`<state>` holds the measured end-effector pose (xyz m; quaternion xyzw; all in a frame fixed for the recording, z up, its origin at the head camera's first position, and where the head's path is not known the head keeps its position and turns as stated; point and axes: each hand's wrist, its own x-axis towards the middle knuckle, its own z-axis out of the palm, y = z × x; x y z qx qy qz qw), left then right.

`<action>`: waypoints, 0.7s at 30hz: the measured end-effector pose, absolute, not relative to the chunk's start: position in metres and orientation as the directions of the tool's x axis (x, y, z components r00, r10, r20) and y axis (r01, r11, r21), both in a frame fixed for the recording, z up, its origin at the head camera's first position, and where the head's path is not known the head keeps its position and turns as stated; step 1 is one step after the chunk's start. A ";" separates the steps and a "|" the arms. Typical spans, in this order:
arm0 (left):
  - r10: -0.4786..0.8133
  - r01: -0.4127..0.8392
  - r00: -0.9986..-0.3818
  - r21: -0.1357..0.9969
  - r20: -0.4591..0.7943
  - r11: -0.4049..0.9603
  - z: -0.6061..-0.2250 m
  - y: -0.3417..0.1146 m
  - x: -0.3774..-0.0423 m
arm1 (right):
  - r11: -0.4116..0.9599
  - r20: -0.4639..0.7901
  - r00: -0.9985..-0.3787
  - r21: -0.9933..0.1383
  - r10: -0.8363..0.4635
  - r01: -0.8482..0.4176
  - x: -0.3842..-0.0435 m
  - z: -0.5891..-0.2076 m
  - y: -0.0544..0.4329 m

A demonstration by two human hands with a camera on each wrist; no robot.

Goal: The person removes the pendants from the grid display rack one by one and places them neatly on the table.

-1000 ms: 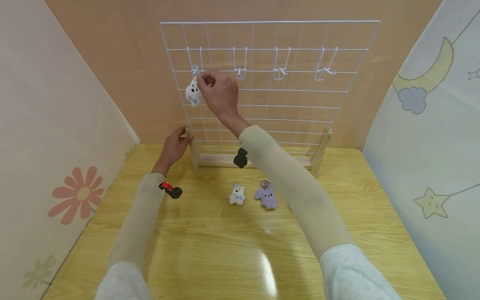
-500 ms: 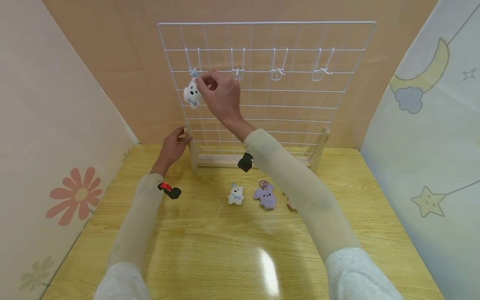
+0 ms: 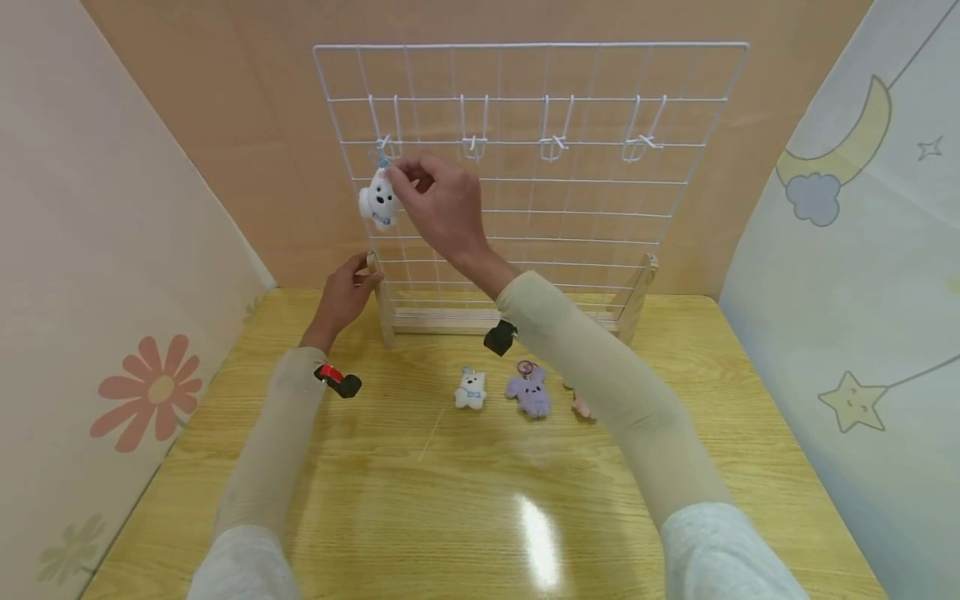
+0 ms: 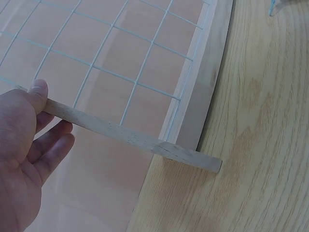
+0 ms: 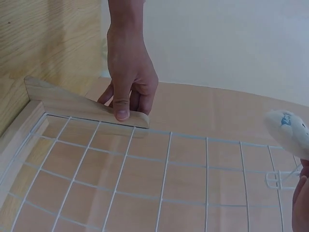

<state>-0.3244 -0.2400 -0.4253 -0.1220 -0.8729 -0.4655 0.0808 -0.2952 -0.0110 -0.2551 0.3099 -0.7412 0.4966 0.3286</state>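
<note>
In the head view my right hand [image 3: 442, 200] pinches a small white plush keychain [image 3: 380, 200] with a dark nose and a blue bow by its top, thumb against fingertips. Its light-blue clasp [image 3: 382, 157] overlaps the lower end of the leftmost white hook [image 3: 386, 142] on the wire grid rack [image 3: 525, 196]. The plush toy also shows at the right edge of the right wrist view. My left hand [image 4: 24, 150] grips the upper end of the rack's left wooden leg [image 4: 116, 133], thumb on one side and fingers on the other.
Three more double hooks, such as the middle one [image 3: 474, 143], hang along the grid. On the wooden table [image 3: 420, 517] lie a white plush keychain [image 3: 471, 390], a purple one [image 3: 531, 393] and a pink one [image 3: 583, 407], partly behind my right sleeve. Printed panels stand at both sides.
My right hand has come slightly down with the white plush keychain, whose clasp now sits lower against the leftmost hook. The pink keychain has come partly into view. My left hand keeps its grip.
</note>
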 end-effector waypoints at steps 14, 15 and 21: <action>0.145 0.305 -0.952 0.782 0.270 0.544 -0.427 -0.244 -0.326 | 0.294 0.764 -0.590 -0.519 -0.261 -0.803 -0.284 -0.279 0.007; 0.142 0.305 -0.952 0.784 0.273 0.541 -0.426 -0.244 -0.326 | 0.289 0.759 -0.593 -0.523 -0.270 -0.802 -0.283 -0.281 0.008; 0.143 0.314 -0.949 0.780 0.283 0.541 -0.425 -0.245 -0.325 | 0.266 0.715 -0.625 -0.565 -0.315 -0.781 -0.279 -0.297 0.013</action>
